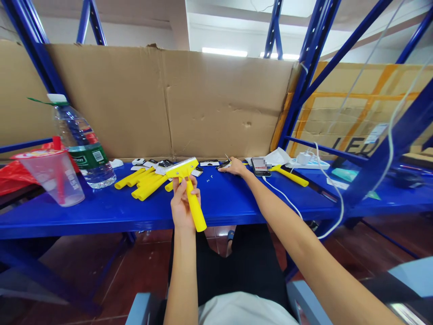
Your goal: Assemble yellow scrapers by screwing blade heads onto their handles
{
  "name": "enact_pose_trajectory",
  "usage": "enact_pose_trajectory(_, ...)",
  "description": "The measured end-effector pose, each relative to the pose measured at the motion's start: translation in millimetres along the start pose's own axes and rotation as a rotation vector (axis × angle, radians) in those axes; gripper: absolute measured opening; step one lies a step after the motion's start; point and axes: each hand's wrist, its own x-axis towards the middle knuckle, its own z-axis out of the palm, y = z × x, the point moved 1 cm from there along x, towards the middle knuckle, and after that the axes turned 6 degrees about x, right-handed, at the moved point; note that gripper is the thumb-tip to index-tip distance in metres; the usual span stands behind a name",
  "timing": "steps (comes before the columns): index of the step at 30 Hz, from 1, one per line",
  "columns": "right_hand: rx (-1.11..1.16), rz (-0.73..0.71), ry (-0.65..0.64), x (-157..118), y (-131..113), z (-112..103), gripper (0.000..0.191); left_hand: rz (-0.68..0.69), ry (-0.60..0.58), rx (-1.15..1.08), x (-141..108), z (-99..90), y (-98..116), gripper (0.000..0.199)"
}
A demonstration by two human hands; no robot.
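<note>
My left hand point(181, 203) grips a yellow T-shaped plastic scraper point(195, 205) by its long handle, holding it up above the table edge. Its wide head points away from me and has a metal strip along it. My right hand point(235, 167) rests on the far side of the blue shelf, its fingertips pinching a small dark object point(223, 165) that is mostly hidden. Several yellow handles point(144, 183) lie in a heap left of my left hand. Another yellow scraper point(291, 176) lies to the right of a black phone point(261, 167).
The blue steel shelf point(219, 203) carries small white and black pieces, a water bottle point(84, 149), a plastic cup point(50, 176), a red bag point(20, 174) and a power strip point(306, 163). A white cable point(282, 194) runs over it. Cardboard point(162, 99) stands behind; blue rack uprights flank it.
</note>
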Motion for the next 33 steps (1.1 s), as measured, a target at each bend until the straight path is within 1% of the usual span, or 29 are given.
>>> enact_pose_trajectory(3, 0.029, 0.005, 0.023, -4, 0, 0, 0.088, 0.001, 0.035, -0.020, -1, 3.6, 3, 0.030)
enact_pose_trajectory(6, 0.083, 0.003, 0.088, -11, -2, -2, 0.088, 0.016, 0.092, -0.035, -3, 10.1, 6, 0.030)
enact_pose_trajectory(8, 0.139, -0.005, 0.148, -14, -6, -4, 0.079, 0.020, 0.123, -0.038, -4, 14.1, 8, 0.030)
enact_pose_trajectory(10, 0.217, -0.007, 0.196, -14, -11, -6, 0.061, 0.011, 0.142, -0.033, -5, 16.6, 8, 0.030)
enact_pose_trajectory(12, 0.306, -0.010, 0.211, -13, -19, -9, 0.046, 0.005, 0.151, -0.025, -5, 17.2, 8, 0.030)
enact_pose_trajectory(15, 0.433, -0.045, 0.208, -17, -33, -16, 0.038, 0.012, 0.146, 0.016, -5, 15.8, 7, 0.029)
enact_pose_trajectory(17, 0.502, -0.102, 0.218, -26, -43, -23, 0.036, 0.026, 0.143, 0.059, -5, 14.9, 6, 0.028)
enact_pose_trajectory(19, 0.554, -0.184, 0.221, -42, -51, -32, 0.039, 0.040, 0.145, 0.102, -6, 14.8, 5, 0.028)
enact_pose_trajectory(22, 0.585, -0.309, 0.208, -79, -54, -50, 0.050, 0.078, 0.180, 0.197, -7, 16.3, 2, 0.033)
enact_pose_trajectory(24, 0.562, -0.400, 0.201, -108, -49, -65, 0.056, 0.096, 0.213, 0.256, -8, 18.1, 0, 0.036)
enact_pose_trajectory(25, 0.554, -0.405, 0.183, -123, -44, -74, 0.060, 0.100, 0.227, 0.275, -9, 19.1, -2, 0.037)
enact_pose_trajectory(26, 0.552, -0.399, 0.138, -137, -39, -83, 0.063, 0.101, 0.235, 0.288, -9, 20.1, -4, 0.037)
enact_pose_trajectory(27, 0.521, -0.420, 0.100, -152, -34, -93, 0.064, 0.104, 0.238, 0.298, -9, 21.3, -5, 0.037)
enact_pose_trajectory(28, 0.471, -0.477, 0.108, -166, -29, -104, 0.060, 0.110, 0.238, 0.307, -9, 22.5, -7, 0.037)
enact_pose_trajectory(30, 0.389, -0.570, 0.203, -192, -21, -124, 0.048, 0.121, 0.237, 0.320, -11, 25.3, -11, 0.036)
enact_pose_trajectory(33, 0.396, -0.668, 0.360, -224, -16, -145, 0.036, 0.101, 0.245, 0.317, -14, 30.1, -18, 0.037)
